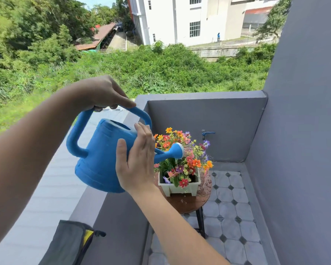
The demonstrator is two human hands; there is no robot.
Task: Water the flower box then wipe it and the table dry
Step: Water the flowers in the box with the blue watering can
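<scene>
A blue watering can (100,157) is tilted to the right, its white-faced rose (178,151) over the flowers. My left hand (101,92) grips the can's top handle. My right hand (137,159) lies flat against the can's side near the spout, fingers straight. Water sprays from the rose onto the colourful flowers (182,150) in a white flower box (180,188). The box stands on a small round brown table (187,204), whose top looks wet with droplets.
A grey and yellow cloth (71,243) lies on the balcony ledge (46,197) at the lower left. A blue tap (206,133) sticks out of the grey wall behind the flowers. Tiled floor (231,217) surrounds the table; grey walls close in at the right and back.
</scene>
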